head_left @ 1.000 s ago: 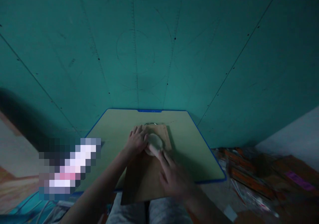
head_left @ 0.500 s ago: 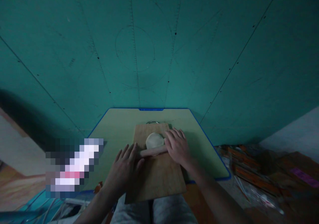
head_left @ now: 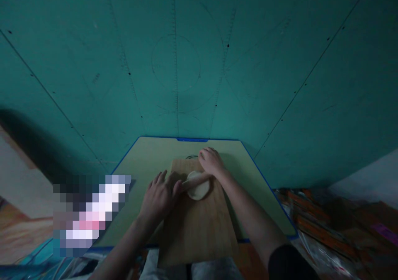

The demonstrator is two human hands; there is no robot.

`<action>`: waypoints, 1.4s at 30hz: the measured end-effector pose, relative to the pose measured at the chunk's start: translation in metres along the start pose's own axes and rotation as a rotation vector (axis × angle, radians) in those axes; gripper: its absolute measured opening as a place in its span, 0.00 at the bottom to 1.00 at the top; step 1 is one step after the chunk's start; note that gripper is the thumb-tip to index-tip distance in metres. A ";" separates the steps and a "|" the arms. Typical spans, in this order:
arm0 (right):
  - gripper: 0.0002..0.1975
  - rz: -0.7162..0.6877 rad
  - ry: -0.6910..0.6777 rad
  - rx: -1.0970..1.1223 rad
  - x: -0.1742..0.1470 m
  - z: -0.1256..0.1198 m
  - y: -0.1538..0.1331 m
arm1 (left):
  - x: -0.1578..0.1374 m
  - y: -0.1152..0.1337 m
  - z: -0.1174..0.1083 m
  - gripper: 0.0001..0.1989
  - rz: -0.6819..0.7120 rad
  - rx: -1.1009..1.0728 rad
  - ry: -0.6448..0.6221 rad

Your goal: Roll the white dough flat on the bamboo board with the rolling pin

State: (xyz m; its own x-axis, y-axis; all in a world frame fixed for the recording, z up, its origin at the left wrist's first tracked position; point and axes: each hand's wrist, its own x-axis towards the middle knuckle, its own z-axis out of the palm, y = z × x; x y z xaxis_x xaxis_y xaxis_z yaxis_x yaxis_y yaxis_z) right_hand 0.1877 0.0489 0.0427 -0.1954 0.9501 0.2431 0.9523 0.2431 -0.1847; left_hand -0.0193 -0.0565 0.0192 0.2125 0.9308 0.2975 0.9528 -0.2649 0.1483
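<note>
A pale round of dough lies on a wooden cutting board. Across it runs a rolling pin, tilted with its right end farther from me. My left hand holds the pin's left end, thumb laid along it and some fingers stretched past. Over the right end my right hand is curled, near the board's far edge; that end of the pin is partly hidden. A metal handle shows at the top of the board.
The board rests on a pale table with a blue rim, against a green wall. A blurred-out bright object sits at the table's left. Wood pieces and plastic clutter the floor at the right.
The rolling pin has moved away from me over the dough and turned, its right end now farther forward. My right hand has gone forward most; the camera view has shifted slightly.
</note>
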 end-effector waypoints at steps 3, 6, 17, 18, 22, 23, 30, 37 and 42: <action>0.15 0.019 0.022 -0.012 0.015 0.005 0.000 | 0.024 -0.008 -0.003 0.22 -0.053 0.052 -0.020; 0.16 0.053 0.050 -0.029 0.020 0.008 0.001 | 0.051 -0.016 -0.003 0.23 -0.100 0.122 -0.025; 0.12 0.088 0.068 -0.031 -0.016 0.001 0.007 | 0.042 -0.009 0.010 0.22 0.135 0.146 -0.006; 0.12 0.085 0.058 -0.027 -0.020 0.001 0.007 | 0.030 -0.007 0.012 0.24 0.157 0.154 0.022; 0.11 0.057 0.026 -0.015 -0.036 -0.004 0.007 | -0.012 0.009 0.015 0.29 0.223 0.162 0.115; 0.11 0.052 0.020 -0.015 -0.042 -0.006 0.007 | -0.021 0.015 0.014 0.29 0.226 0.160 0.125; 0.16 -0.055 0.088 -0.001 -0.098 -0.004 0.020 | -0.060 0.054 0.008 0.29 0.185 0.145 0.167; 0.20 -0.139 0.137 0.044 -0.153 -0.006 0.022 | -0.060 0.036 0.016 0.30 0.267 0.070 0.175; 0.19 -0.164 0.118 0.018 -0.151 -0.016 0.016 | -0.024 0.028 0.017 0.32 0.261 0.072 0.174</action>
State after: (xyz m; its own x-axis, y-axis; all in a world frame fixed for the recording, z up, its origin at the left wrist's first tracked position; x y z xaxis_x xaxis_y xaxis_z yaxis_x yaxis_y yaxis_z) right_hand 0.2360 -0.0934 0.0180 -0.3178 0.8681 0.3813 0.9055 0.3972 -0.1496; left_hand 0.0057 -0.0816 0.0001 0.4171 0.7754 0.4741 0.8853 -0.4646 -0.0191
